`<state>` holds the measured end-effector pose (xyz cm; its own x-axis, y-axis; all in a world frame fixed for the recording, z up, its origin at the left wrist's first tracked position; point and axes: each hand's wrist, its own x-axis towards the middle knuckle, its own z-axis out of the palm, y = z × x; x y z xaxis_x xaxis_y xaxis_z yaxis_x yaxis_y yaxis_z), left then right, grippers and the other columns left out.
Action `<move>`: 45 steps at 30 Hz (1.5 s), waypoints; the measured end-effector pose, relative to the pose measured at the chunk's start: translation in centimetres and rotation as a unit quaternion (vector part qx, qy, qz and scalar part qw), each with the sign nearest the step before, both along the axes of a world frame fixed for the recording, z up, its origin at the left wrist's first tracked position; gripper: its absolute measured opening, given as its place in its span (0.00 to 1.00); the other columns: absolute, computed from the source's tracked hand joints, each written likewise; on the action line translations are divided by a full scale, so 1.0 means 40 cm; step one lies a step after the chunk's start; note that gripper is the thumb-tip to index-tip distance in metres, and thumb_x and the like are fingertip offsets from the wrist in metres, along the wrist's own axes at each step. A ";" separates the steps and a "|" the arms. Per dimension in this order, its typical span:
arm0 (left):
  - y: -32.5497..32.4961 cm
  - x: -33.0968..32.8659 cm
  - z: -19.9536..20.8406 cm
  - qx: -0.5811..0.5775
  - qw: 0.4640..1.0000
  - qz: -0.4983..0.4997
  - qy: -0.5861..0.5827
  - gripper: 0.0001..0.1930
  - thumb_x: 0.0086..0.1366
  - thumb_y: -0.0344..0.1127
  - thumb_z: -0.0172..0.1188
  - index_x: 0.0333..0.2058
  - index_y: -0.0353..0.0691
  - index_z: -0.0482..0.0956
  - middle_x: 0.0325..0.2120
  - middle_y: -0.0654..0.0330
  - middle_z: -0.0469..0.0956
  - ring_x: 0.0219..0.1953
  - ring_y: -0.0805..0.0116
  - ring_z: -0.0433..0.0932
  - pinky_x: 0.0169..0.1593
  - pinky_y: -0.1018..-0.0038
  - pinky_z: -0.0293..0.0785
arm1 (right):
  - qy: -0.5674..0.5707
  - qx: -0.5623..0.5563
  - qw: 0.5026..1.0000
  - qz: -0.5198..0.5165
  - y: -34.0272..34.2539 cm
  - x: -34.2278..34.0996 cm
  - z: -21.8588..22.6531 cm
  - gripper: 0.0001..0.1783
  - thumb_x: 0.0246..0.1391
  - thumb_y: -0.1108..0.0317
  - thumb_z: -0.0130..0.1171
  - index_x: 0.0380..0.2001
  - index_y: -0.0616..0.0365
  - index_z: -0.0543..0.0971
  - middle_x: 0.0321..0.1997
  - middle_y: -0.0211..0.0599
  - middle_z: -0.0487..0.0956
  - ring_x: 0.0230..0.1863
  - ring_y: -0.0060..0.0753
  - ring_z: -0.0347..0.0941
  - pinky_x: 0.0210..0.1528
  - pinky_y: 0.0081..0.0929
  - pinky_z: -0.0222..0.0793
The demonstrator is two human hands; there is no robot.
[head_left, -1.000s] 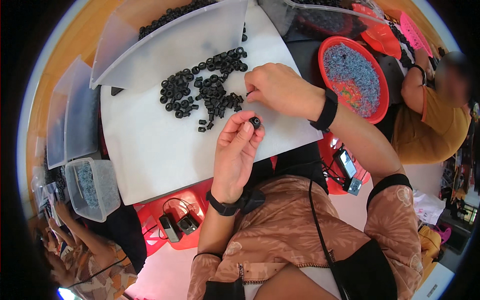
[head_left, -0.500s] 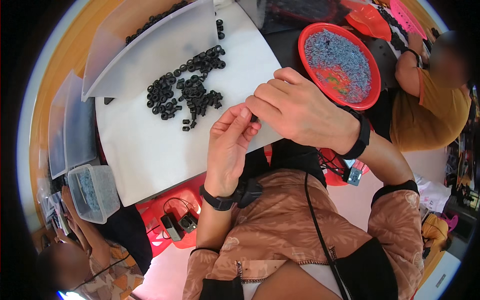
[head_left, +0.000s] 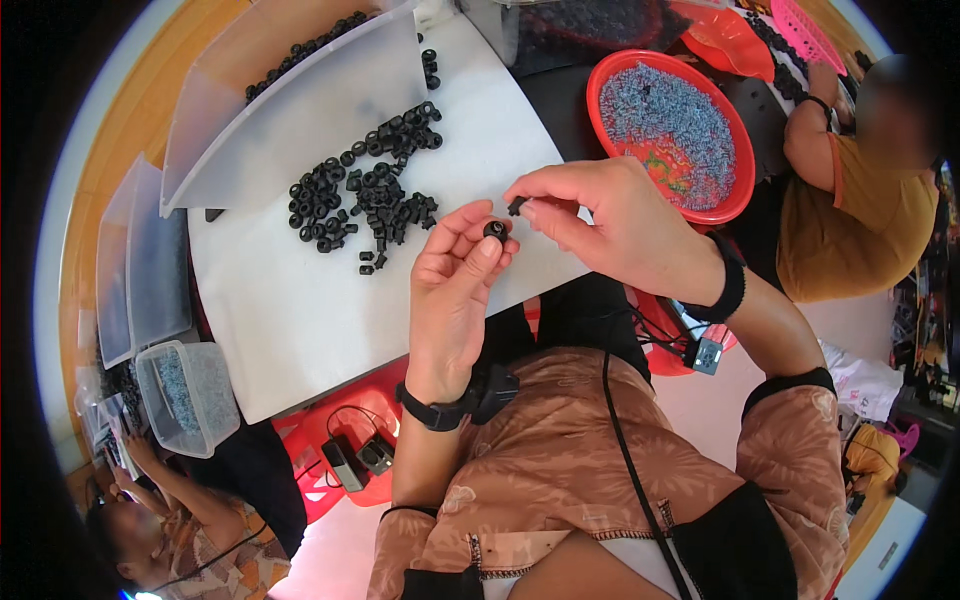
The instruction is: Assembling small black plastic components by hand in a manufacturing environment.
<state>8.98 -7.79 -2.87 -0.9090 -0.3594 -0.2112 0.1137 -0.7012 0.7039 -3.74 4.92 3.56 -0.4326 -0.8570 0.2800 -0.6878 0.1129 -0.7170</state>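
My left hand [head_left: 452, 285] pinches a small round black part [head_left: 495, 231] between thumb and fingers, its hollow end facing up. Just to the right, my right hand [head_left: 625, 222] grips a smaller dark piece [head_left: 517, 205] between thumb and forefinger. A short gap separates the two pieces. Both hands are above the near right side of a white tabletop [head_left: 290, 320]. Beyond my left hand lie a heap of round hollow black parts [head_left: 318, 195] and a heap of smaller knobbed black pieces [head_left: 385, 200].
A tilted translucent bin [head_left: 300, 110] with more black parts stands at the far left. At the far right is a red basin [head_left: 742, 170] of small bluish-clear pieces. A clear tub [head_left: 205, 400] stands left of the table. Co-workers sit on both sides.
My hands have moved apart. The right hand has drawn back with the small dark piece, and the round black part now shows in my left fingers.
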 end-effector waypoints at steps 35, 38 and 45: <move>0.036 -0.009 -0.034 -0.284 0.953 0.093 -0.057 0.06 0.65 0.25 0.55 0.40 0.31 0.72 0.31 0.58 0.78 0.32 0.75 0.77 0.39 0.80 0.74 | -0.137 0.159 0.978 0.007 -0.056 -0.016 -0.011 0.10 0.39 0.69 0.59 0.19 0.67 0.79 0.17 0.48 0.77 0.23 0.47 0.76 0.30 0.32 0.73; 0.028 -0.007 -0.024 -0.246 0.961 0.113 -0.057 0.07 0.65 0.26 0.55 0.40 0.31 0.72 0.32 0.59 0.78 0.32 0.76 0.76 0.39 0.80 0.74 | -0.026 0.126 0.991 -0.023 -0.051 0.011 -0.020 0.08 0.46 0.74 0.60 0.29 0.69 0.79 0.22 0.45 0.79 0.22 0.37 0.77 0.25 0.24 0.71; 0.012 -0.006 0.005 -0.200 0.974 0.099 -0.042 0.08 0.65 0.29 0.57 0.41 0.35 0.73 0.34 0.60 0.79 0.34 0.76 0.77 0.40 0.78 0.73 | 0.067 -0.081 0.992 -0.075 -0.037 0.063 -0.086 0.13 0.49 0.68 0.58 0.38 0.62 0.77 0.22 0.41 0.77 0.24 0.48 0.74 0.26 0.40 0.68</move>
